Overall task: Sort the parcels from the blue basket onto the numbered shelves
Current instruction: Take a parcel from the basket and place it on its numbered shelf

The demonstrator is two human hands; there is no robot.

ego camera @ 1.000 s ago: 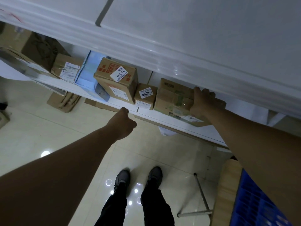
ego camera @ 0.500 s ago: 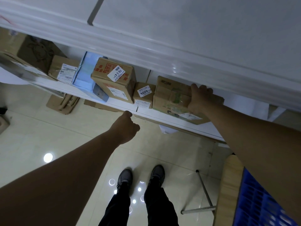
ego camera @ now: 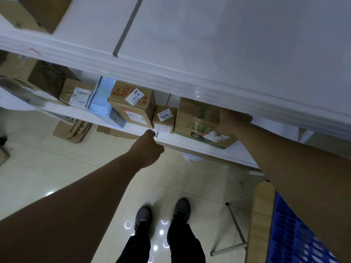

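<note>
Parcel [ego camera: 195, 118] on shelf [ego camera: 190, 144], right grip [ego camera: 231, 122] grasping its corner; left grip [ego camera: 150, 149] clenched empty nearby.

Right grip [ego camera: 231, 122] holding cardboard parcel [ego camera: 195, 118] on white shelf [ego camera: 136, 129], left grip [ego camera: 148, 149] curled beside shelf edge

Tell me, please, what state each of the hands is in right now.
Left hand: closed, fingers curled, holding nothing.
Right hand: holding the green-printed cardboard box.

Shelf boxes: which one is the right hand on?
The green-printed box at the row's right end, beside the small 4004 box; the right hand holds it.
</note>
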